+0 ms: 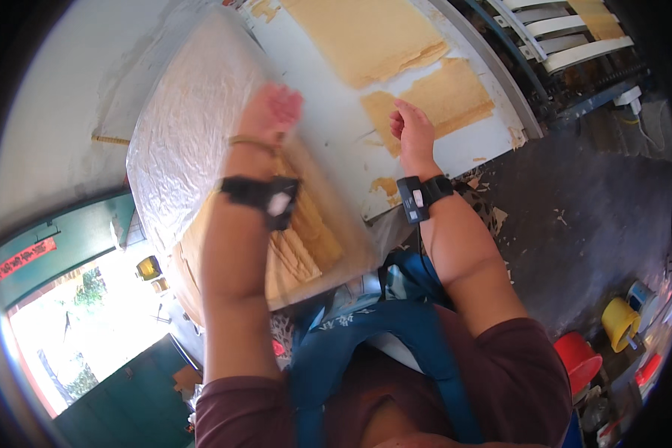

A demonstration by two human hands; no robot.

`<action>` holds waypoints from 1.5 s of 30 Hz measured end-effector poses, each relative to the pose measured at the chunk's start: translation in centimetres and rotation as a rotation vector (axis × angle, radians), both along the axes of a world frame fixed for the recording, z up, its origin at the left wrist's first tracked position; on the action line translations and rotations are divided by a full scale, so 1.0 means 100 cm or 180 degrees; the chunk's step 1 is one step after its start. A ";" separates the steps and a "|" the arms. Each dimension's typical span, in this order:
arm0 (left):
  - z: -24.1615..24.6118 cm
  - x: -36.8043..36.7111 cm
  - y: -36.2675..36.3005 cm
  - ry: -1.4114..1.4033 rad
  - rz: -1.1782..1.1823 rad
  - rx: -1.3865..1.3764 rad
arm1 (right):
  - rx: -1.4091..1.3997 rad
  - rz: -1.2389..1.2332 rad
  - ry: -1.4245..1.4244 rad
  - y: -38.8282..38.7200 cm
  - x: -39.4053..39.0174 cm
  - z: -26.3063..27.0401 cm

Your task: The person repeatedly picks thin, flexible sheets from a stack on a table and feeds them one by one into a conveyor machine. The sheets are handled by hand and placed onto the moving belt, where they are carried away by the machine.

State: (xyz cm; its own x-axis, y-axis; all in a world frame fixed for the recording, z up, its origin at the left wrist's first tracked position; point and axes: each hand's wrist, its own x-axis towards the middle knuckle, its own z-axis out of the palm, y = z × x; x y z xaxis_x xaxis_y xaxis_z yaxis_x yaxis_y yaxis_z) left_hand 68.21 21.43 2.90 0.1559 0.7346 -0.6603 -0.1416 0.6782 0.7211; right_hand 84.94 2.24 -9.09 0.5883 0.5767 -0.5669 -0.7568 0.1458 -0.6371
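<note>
My left hand (pixel 283 106) is blurred, over the edge of a clear plastic sheet (pixel 190 112); whether it holds anything cannot be told. Below it, beside my forearm, lies a stack of thin yellowish sheets (pixel 308 241), partly under the plastic. My right hand (pixel 411 123), with curled fingers, is over a torn tan sheet (pixel 453 98) on a white board (pixel 325 112); its fingertips are near the sheet, and a grip cannot be made out. A larger tan sheet (pixel 364 39) lies farther up the board. Both wrists wear black strapped devices.
A metal frame with curved white slats (pixel 582 28) stands at the upper right. Scraps lie on the dark floor (pixel 571 235) to the right. A red bucket (pixel 577 361) and a yellow bucket (pixel 621 325) stand at the lower right. A green door (pixel 129 392) is at the lower left.
</note>
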 end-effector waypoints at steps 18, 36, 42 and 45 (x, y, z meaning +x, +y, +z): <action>-0.144 0.114 0.031 0.0876 -0.0114 -0.0943 | -0.0241 0.0219 0.0680 0.019 0.044 0.009; -0.044 0.080 -0.064 0.0788 -0.1214 -0.0224 | 0.0518 0.0158 0.1498 0.018 0.065 0.006; -0.010 0.031 -0.059 0.3181 -0.2431 0.2320 | 0.0226 0.0107 0.1476 0.009 0.058 0.002; 0.002 0.031 -0.056 0.3451 -0.3002 0.4753 | 0.0388 0.0047 0.1477 0.001 0.057 0.017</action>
